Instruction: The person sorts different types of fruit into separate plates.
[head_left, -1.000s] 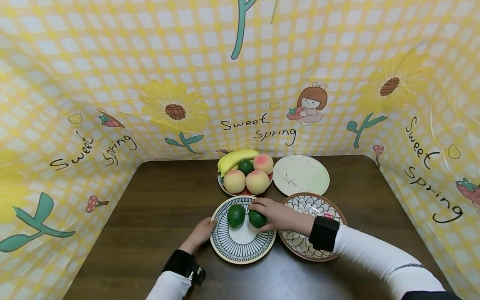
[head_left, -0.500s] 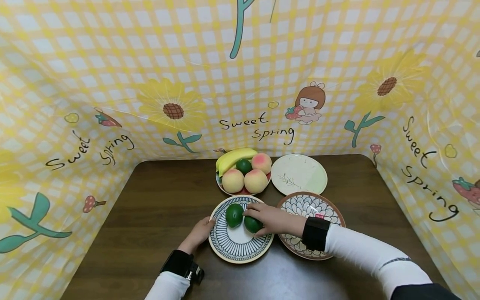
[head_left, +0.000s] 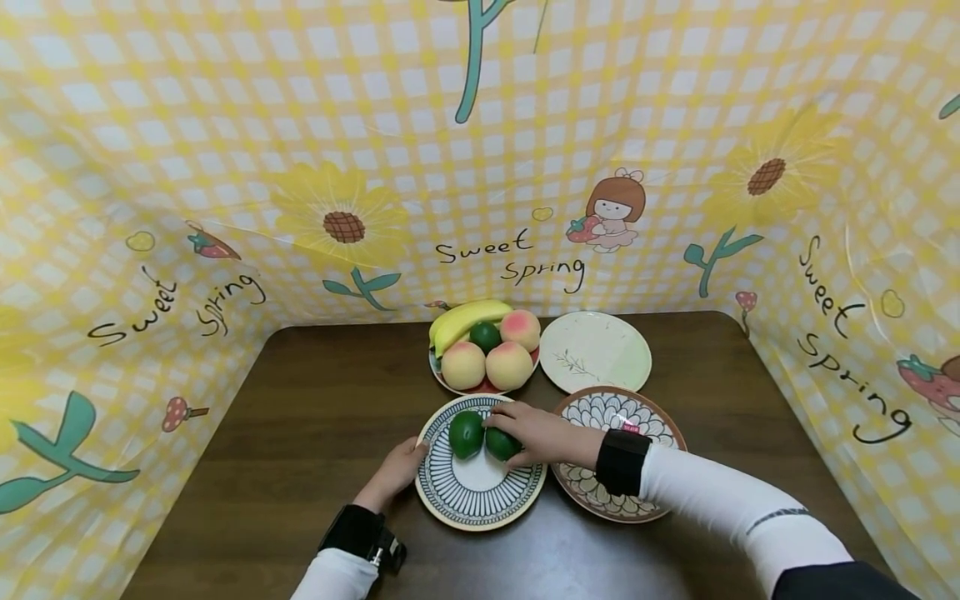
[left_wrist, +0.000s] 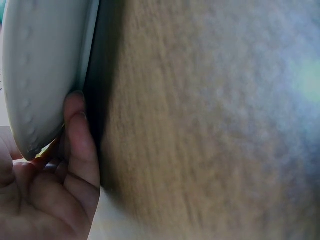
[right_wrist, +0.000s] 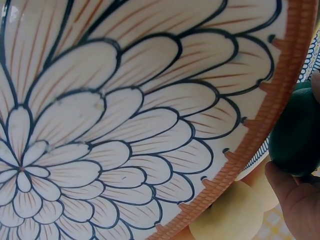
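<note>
My left hand (head_left: pixel 397 475) grips the left rim of a blue-and-white striped plate (head_left: pixel 481 507). In the left wrist view its fingers (left_wrist: pixel 82 145) reach under the plate's pale underside (left_wrist: pixel 47 65). On that plate lie two smooth, dark green oval fruits side by side. My right hand (head_left: pixel 543 435) comes over from the right and holds the right-hand green fruit (head_left: pixel 501 444), partly covering it. The other green fruit (head_left: pixel 467 435) sits close on its left. In the right wrist view, the held fruit is at the right edge, with fingers (right_wrist: pixel 287 187) against it.
Behind stands a plate heaped with bananas (head_left: pixel 468 323), several peaches (head_left: pixel 509 365) and another green fruit (head_left: pixel 485 336). A pale green plate (head_left: pixel 596 352) is at the back right. The brown-rimmed petal-patterned plate (head_left: pixel 600 492) lies under my right forearm. A checked cloth hangs around the table (head_left: pixel 315 417).
My right hand has shifted slightly left with the green fruit, bringing it closer to the other one on the striped plate. The left hand keeps its place at the rim.
</note>
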